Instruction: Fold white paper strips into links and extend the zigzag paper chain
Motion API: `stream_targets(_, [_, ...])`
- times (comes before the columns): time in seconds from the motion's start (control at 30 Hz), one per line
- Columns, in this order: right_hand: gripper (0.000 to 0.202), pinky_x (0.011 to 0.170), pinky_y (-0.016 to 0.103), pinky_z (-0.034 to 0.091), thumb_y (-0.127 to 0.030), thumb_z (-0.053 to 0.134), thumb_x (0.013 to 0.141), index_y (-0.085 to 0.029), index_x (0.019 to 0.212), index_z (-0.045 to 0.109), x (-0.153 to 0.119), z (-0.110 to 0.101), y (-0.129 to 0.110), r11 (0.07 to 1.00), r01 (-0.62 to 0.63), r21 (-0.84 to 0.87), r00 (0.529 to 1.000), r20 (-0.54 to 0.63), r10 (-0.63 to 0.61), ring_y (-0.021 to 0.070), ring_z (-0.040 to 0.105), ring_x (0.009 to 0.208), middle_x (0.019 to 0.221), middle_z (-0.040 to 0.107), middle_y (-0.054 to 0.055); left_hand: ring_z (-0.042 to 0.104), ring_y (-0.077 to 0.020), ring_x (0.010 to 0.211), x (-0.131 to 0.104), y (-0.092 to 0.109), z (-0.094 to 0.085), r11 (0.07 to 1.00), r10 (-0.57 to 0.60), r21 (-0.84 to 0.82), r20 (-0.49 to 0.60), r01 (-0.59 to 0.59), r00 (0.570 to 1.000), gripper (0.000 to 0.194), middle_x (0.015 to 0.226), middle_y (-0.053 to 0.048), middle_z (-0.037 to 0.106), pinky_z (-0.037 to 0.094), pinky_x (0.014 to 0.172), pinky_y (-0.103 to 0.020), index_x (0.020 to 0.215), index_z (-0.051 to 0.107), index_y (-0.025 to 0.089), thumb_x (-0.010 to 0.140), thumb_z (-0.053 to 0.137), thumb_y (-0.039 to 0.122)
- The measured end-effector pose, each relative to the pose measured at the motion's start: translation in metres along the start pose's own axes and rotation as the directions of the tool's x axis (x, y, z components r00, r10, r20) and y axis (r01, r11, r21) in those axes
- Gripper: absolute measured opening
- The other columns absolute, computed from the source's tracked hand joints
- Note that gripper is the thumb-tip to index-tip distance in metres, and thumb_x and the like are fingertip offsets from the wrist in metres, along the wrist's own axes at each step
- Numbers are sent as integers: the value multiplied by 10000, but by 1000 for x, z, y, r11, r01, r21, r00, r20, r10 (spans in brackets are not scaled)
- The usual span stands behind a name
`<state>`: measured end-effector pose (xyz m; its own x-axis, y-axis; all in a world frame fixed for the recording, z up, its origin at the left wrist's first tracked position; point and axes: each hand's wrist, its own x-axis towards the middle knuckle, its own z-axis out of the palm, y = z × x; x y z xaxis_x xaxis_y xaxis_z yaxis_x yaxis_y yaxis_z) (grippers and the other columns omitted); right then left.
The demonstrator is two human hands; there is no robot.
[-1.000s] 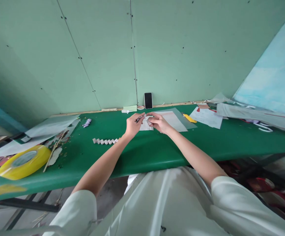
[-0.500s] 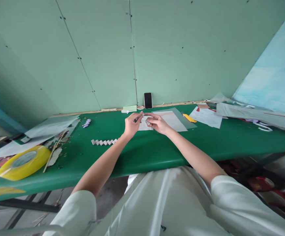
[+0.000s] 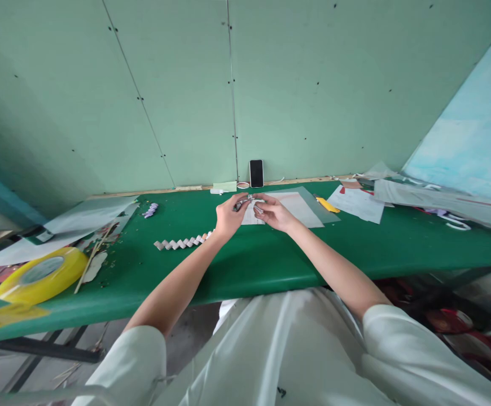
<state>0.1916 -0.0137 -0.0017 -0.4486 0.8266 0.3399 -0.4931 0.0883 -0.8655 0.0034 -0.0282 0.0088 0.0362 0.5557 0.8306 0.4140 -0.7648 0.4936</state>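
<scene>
A zigzag chain of folded paper (image 3: pixel 182 243) lies on the green tabletop (image 3: pixel 245 270), its right end reaching my left wrist. My left hand (image 3: pixel 228 219) is closed, thumb and fingers pinching a small folded paper piece (image 3: pixel 250 198). Facing it, my right hand (image 3: pixel 276 214) grips another light folded paper piece (image 3: pixel 258 208) between thumb and fingers. The fingertips of both hands are close together above a white printed sheet (image 3: pixel 249 219). Whether the two small pieces are joined, or connect to the chain, I cannot tell.
A phone (image 3: pixel 256 173) leans against the wall. Yellow tape (image 3: pixel 42 276) and thin sticks lie left, near a small purple folded piece (image 3: pixel 150 210). A yellow cutter (image 3: pixel 327 205) and paper sheets (image 3: pixel 355 204) are on the right.
Both hands stay nearly in place, with the small pieces shifted slightly between the fingers. The zigzag chain has slid a little left, and more of its right end shows.
</scene>
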Motion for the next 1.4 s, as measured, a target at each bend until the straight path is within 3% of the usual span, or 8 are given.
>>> stream_targets(0.17, [321,594,282,400,-259,832,788,-234,1061,665,-1,2,0,1000,6,8,1000,0,-6,136,495,639,727,550,-22,762,-194,892,-3,-3,2,989,141,36,34,-142,989,158,1020,-74,808,607,844,-324,1083,771,227,995,679,321])
stream_targets(0.43, [343,590,283,396,-286,855,769,-245,1002,608,-3,7,-4,1000,-8,-9,1000,-21,8,126,470,613,736,533,-36,730,-162,811,-7,-5,3,979,174,96,58,-179,983,130,943,-54,786,573,763,-275,1016,740,222,1007,643,306])
stream_targets(0.6, [353,597,286,386,-295,861,767,-247,994,595,-4,6,-4,1000,-8,-9,1000,-14,8,126,455,607,739,540,-36,740,-174,876,-6,-3,2,970,225,74,94,-233,970,163,973,-66,782,582,824,-294,1018,741,222,1032,593,289])
stream_targets(1.17, [363,592,269,388,-285,856,776,-248,1022,591,-3,2,-3,998,-4,-57,1000,-3,4,127,500,628,747,565,-37,746,-186,917,-4,-3,4,978,205,25,96,-209,974,142,1010,-61,783,589,840,-311,1037,752,222,1028,611,238])
stream_targets(1.4, [430,594,262,402,-319,864,785,-242,1110,592,-4,-9,-7,976,13,-218,1000,29,-7,129,528,635,728,580,-45,739,-197,967,0,-8,3,981,188,21,152,-194,970,192,1040,-69,772,584,891,-329,1032,764,218,1039,572,204])
